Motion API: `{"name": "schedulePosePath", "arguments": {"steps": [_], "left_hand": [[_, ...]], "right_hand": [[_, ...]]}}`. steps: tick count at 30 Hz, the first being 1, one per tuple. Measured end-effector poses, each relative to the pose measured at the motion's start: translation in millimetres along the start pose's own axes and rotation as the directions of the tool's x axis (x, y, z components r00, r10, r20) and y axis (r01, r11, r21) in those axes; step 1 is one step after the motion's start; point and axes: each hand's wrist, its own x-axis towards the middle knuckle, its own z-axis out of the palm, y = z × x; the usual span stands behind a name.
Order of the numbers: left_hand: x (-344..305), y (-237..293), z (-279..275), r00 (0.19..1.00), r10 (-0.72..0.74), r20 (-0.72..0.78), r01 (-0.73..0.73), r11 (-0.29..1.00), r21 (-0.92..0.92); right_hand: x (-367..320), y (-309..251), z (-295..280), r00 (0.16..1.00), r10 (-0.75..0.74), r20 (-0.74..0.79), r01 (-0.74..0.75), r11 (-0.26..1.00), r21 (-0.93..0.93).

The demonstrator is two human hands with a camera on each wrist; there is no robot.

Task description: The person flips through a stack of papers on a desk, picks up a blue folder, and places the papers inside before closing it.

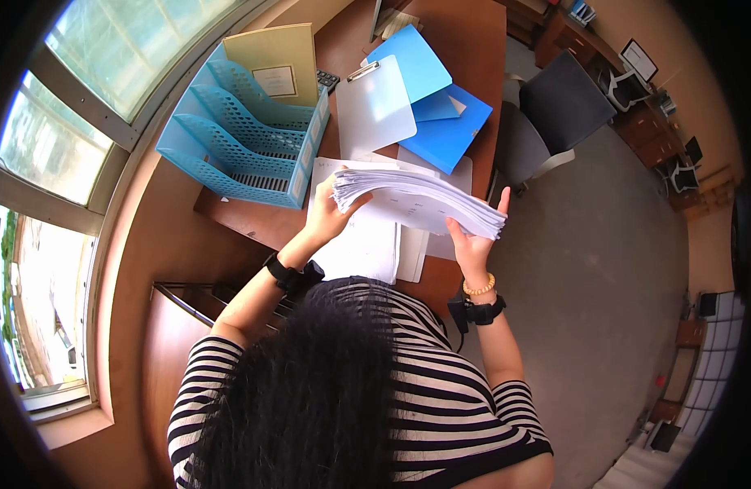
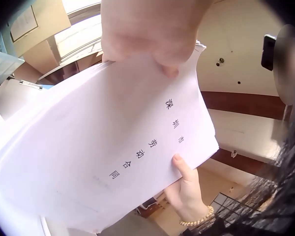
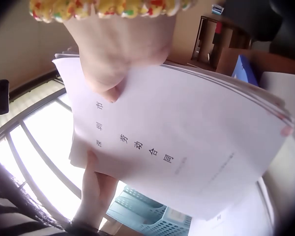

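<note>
A thick stack of printed paper (image 1: 424, 196) is held up over the desk between both hands, bowed along its length. My left hand (image 1: 333, 208) grips one end, its thumb lying on the printed face. At the other end my right hand (image 1: 473, 240) holds the stack, thumb on the front sheet and a finger sticking up past the edge. Chinese characters run across the top sheet (image 2: 108, 132) in the left wrist view. Beneath the stack, more white sheets (image 1: 359, 248) lie on the desk (image 1: 465, 33).
A light blue file rack (image 1: 253, 138) with a beige folder (image 1: 282, 69) stands at the left by the window. Beyond the stack lie a clear clipboard (image 1: 375, 106) and blue folders (image 1: 449, 134). An office chair (image 1: 555, 114) stands to the right of the desk.
</note>
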Motion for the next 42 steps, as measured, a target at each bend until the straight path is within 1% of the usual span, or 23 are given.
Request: {"name": "schedulePosePath", "arguments": {"steps": [2,4,6,8,10,13,14,16,18,19,20,22,25,26,28,30,32,34,35,36,38,40,42], "left_hand": [[-2.9,-10.1,5.8,1.000,-0.009,-0.007,0.009,0.999,-0.037],[-4.4,-21.1,9.6,0.998,-0.053,-0.013,0.052,0.996,-0.071],[-2.9,-21.8,10.1,0.995,-0.034,0.096,0.039,0.998,-0.043],[2.1,-22.7,9.3,0.983,-0.077,0.168,0.084,0.996,-0.035],[5.5,-27.6,14.7,0.955,0.020,0.295,0.013,0.994,-0.108],[0.4,-35.4,16.5,0.951,-0.072,0.300,0.077,0.997,-0.006],[-2.5,-34.9,17.5,0.956,-0.128,0.263,0.119,0.992,0.051],[-3.7,-25.0,17.1,0.980,-0.089,0.179,0.079,0.995,0.060],[-5.9,-17.9,12.4,0.977,-0.002,0.214,-0.015,0.997,0.077],[-5.3,-14.4,13.8,0.988,0.055,0.145,-0.064,0.996,0.057],[-5.7,-8.9,10.9,0.985,-0.038,0.168,0.032,0.999,0.041],[-0.7,-2.2,8.9,0.984,-0.043,0.174,0.047,0.999,-0.016],[-2.5,-10.1,14.2,0.985,-0.069,0.157,0.084,0.992,-0.094],[-4.2,-16.8,13.1,0.985,-0.069,0.159,0.085,0.992,-0.096],[-11.1,-39.8,2.5,0.966,-0.025,0.258,0.010,0.998,0.060],[-14.4,-69.8,-4.1,0.970,-0.100,0.222,0.103,0.995,-0.001],[-13.4,-91.9,-14.2,0.959,-0.234,0.161,0.239,0.971,-0.009],[-23.5,-123.6,-20.0,0.918,-0.395,-0.043,0.389,0.873,0.294],[-36.0,-173.9,-26.4,0.892,-0.440,-0.100,0.437,0.789,0.431],[-41.9,-189.4,-29.5,0.893,-0.438,-0.101,0.436,0.789,0.433],[-49.7,-208.7,-33.1,0.762,-0.641,-0.096,0.594,0.633,0.496],[-51.4,-216.3,-30.0,0.760,-0.640,-0.117,0.606,0.631,0.484],[-50.5,-214.8,-26.5,0.793,-0.591,-0.146,0.589,0.686,0.427]], "right_hand": [[0.3,5.2,-2.4,0.981,0.105,0.162,-0.122,0.987,0.101],[0.1,11.2,-6.3,0.979,0.137,0.153,-0.151,0.985,0.080],[-5.6,36.8,-18.8,0.922,0.219,0.321,-0.232,0.973,0.002],[-7.3,40.3,-23.6,0.918,0.273,0.289,-0.303,0.951,0.065],[-9.1,52.5,-34.2,0.801,0.385,0.458,-0.422,0.906,-0.025],[-22.2,56.3,-38.8,0.794,0.477,0.377,-0.453,0.878,-0.155],[-26.5,55.0,-39.4,0.794,0.475,0.380,-0.451,0.879,-0.157],[-24.2,42.3,-33.3,0.889,0.332,0.316,-0.252,0.930,-0.268],[-20.5,29.4,-30.8,0.873,0.364,0.323,-0.311,0.928,-0.205],[-21.3,24.0,-29.2,0.891,0.363,0.274,-0.323,0.929,-0.179],[-21.2,19.0,-28.1,0.906,0.360,0.224,-0.332,0.931,-0.153],[-18.8,14.1,-27.5,0.902,0.350,0.254,-0.328,0.936,-0.125],[-22.9,16.0,-28.6,0.913,0.309,0.267,-0.296,0.951,-0.089],[-27.4,21.3,-29.7,0.928,0.257,0.270,-0.220,0.962,-0.160],[-30.9,26.7,-31.7,0.940,0.202,0.275,-0.140,0.963,-0.228],[-34.0,27.9,-35.9,0.895,0.316,0.313,-0.250,0.940,-0.232],[-32.6,27.4,-37.3,0.890,0.297,0.345,-0.215,0.942,-0.257],[-29.8,27.2,-35.7,0.886,0.274,0.374,-0.176,0.945,-0.275],[-28.4,27.4,-34.6,0.883,0.257,0.392,-0.153,0.949,-0.277],[-27.2,27.3,-33.7,0.879,0.239,0.412,-0.129,0.952,-0.278],[-25.6,25.8,-32.0,0.864,0.264,0.429,-0.155,0.950,-0.272],[-24.9,25.2,-31.0,0.847,0.292,0.445,-0.184,0.945,-0.271],[-25.3,25.8,-29.7,0.877,0.244,0.413,-0.148,0.957,-0.251]]}}
